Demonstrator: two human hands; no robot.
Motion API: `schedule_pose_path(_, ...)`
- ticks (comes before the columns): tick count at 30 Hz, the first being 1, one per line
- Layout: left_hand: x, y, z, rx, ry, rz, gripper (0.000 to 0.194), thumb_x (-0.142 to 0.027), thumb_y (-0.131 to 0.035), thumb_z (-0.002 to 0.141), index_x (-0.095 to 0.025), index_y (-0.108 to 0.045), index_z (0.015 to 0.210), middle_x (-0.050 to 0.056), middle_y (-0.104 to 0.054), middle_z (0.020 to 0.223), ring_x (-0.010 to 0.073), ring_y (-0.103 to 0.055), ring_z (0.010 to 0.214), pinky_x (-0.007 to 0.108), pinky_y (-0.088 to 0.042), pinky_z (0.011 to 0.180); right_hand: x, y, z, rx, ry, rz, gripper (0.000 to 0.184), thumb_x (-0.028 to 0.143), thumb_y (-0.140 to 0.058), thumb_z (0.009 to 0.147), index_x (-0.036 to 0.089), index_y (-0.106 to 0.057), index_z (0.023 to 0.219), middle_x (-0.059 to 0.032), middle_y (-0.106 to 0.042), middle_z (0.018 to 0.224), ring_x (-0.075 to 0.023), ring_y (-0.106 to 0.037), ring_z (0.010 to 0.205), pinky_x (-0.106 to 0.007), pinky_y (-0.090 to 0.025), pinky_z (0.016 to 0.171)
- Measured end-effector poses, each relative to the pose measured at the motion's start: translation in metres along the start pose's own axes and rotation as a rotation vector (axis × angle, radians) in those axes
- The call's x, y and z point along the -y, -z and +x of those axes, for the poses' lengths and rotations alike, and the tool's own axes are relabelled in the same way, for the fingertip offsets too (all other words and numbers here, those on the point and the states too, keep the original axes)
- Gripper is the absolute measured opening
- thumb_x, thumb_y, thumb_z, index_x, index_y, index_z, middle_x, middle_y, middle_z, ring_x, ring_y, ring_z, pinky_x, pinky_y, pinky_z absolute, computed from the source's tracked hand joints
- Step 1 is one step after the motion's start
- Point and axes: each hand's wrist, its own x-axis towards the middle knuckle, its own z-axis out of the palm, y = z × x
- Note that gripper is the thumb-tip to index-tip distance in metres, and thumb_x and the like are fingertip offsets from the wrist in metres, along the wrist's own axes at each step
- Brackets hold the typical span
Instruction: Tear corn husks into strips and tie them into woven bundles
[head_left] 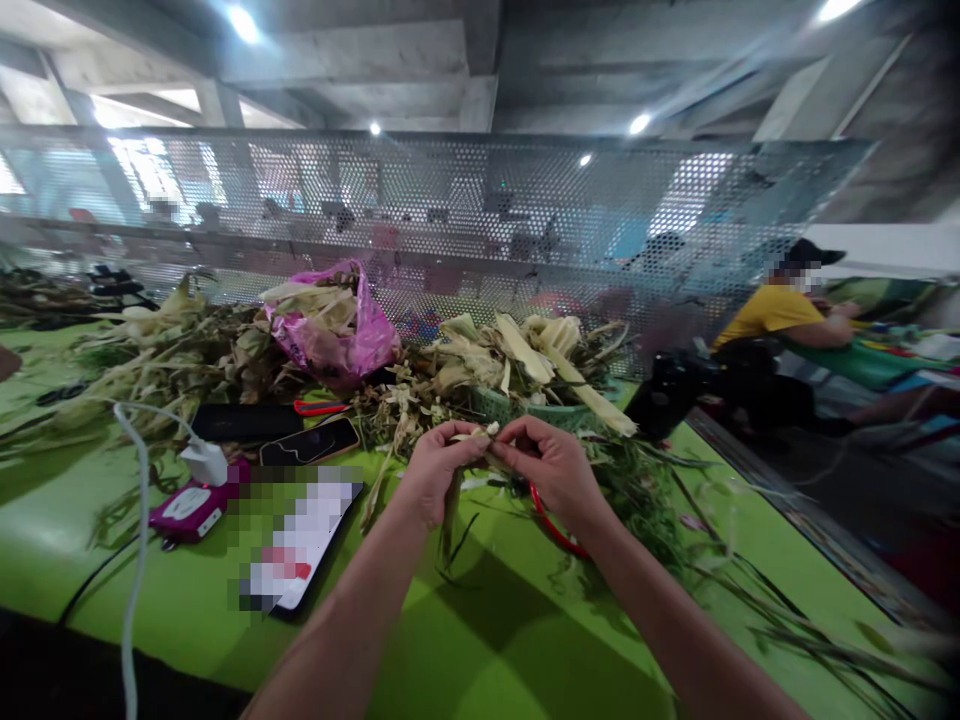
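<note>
Apparently mid-job: L hand (437,468) & R hand (553,468), ctr. frame, fingertips pinched on dry leaf strip (451,512), unfinished; husk heap (525,352), just above ctr., looks unworked.

Your left forearm (345,600) comes in bare from 7 o'clock and slants up toward 1; your right forearm (667,610) enters bare from 5 o'clock and points toward 11. They converge on your two hands, which come close together just below the middle of your view, at 6 o'clock from centre. Your left hand (433,467) angles in toward 2 o'clock, thumb pinching against bent fingers. Your right hand (560,467) reaches toward 10 o'clock in a similar pinch, its back showing, its fingers curled.
</note>
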Motion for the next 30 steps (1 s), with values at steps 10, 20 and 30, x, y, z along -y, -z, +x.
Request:
schedule_pose_path(10,0.005,-0.003,-0.005,-0.207,-0.656,0.779,0.008,-0.015,-0.062,0.074,-0.021,-0.065,0.079,0.003,-0.063,0.082,0.0172,-0.057,0.082,0.027,-0.042,0.078,0.003,-0.013,-0.007,-0.138,0.021,-0.106,0.021,0.041,-0.062,0.08,0.019,-0.065,0.081,-0.0038,-0.063,0.072,-0.0173,-0.053,0.065,-0.027,-0.041,0.06)
schedule_pose_path(20,0.021,-0.007,-0.011,-0.115,-0.726,0.987,0.026,-0.011,-0.053,0.079,-0.023,-0.064,0.099,0.01,-0.062,0.1,0.0236,-0.056,0.098,0.035,-0.042,0.09,-0.001,-0.011,-0.005,-0.168,-0.065,-0.109,0.027,0.043,-0.064,0.075,0.017,-0.068,0.079,-0.003,-0.064,0.066,-0.0158,-0.052,0.059,-0.026,-0.039,0.054)
schedule_pose_path(30,0.006,0.002,-0.003,0.076,-0.516,0.985,0.035,-0.008,-0.054,0.073,-0.023,-0.069,0.101,0.008,-0.067,0.097,0.0209,-0.059,0.086,0.032,-0.042,0.086,-0.026,0.017,0.01,-0.108,-0.187,-0.161,0.02,0.036,-0.065,0.069,0.016,-0.067,0.072,0.001,-0.058,0.056,-0.014,-0.048,0.055,-0.026,-0.035,0.052)
